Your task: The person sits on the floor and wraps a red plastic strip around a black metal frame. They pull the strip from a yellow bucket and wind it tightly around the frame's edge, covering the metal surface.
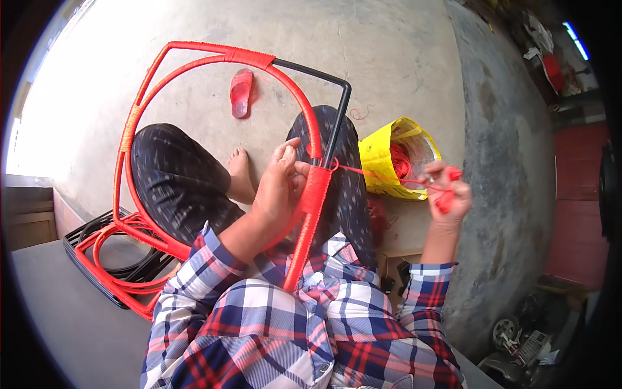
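Note:
A metal chair frame [194, 61], mostly wrapped in red cord, rests across my lap. My left hand [278, 185] grips the frame's wrapped bars where the red wrapping [313, 194] ends and bare black tube [337, 123] begins. A taut red cord [382, 176] runs from that spot to my right hand [450, 194], which is closed on a small bundle of the cord, held out to the right at the same height.
A yellow bag [389, 159] with more red cord stands on the concrete floor beside my right knee. A red sandal [241, 92] lies farther out. Other wrapped frames [120, 259] lie stacked at my left. Clutter sits at the right edge.

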Demonstrator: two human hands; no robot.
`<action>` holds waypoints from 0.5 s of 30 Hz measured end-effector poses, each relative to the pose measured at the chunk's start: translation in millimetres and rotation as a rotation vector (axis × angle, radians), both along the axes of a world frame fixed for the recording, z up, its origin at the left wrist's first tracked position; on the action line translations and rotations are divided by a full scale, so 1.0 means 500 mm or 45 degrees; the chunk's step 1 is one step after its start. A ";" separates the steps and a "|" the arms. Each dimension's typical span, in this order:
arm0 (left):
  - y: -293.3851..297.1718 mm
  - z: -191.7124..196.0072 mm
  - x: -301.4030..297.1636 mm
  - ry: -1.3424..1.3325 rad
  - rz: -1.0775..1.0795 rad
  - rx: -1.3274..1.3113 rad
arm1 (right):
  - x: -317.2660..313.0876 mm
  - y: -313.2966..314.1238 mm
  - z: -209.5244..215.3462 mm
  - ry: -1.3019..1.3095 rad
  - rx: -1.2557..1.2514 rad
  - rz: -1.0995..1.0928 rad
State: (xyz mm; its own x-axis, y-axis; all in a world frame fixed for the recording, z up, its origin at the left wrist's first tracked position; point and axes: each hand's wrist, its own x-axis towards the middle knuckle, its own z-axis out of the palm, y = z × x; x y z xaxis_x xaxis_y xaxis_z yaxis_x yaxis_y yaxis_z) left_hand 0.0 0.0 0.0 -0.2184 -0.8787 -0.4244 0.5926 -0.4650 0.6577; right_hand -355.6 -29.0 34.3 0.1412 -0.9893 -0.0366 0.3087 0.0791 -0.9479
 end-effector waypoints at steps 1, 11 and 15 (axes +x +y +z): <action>-0.001 0.013 -0.003 0.031 0.004 0.029 | 0.005 -0.001 0.009 -0.225 0.042 -0.290; -0.002 0.035 0.024 0.045 0.002 0.044 | 0.337 0.041 -0.049 0.317 0.210 0.308; -0.003 0.041 0.020 0.115 0.035 0.057 | 0.300 0.011 -0.034 0.595 0.187 0.278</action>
State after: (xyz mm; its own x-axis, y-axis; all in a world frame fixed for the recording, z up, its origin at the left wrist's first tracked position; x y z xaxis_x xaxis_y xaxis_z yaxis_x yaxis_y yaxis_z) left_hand 10.0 -1.7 20.4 -0.2335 -0.8656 -0.4430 0.6614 -0.4754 0.5801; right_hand -205.7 -23.5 17.3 0.2788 -0.9185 -0.2805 -0.1819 0.2363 -0.9545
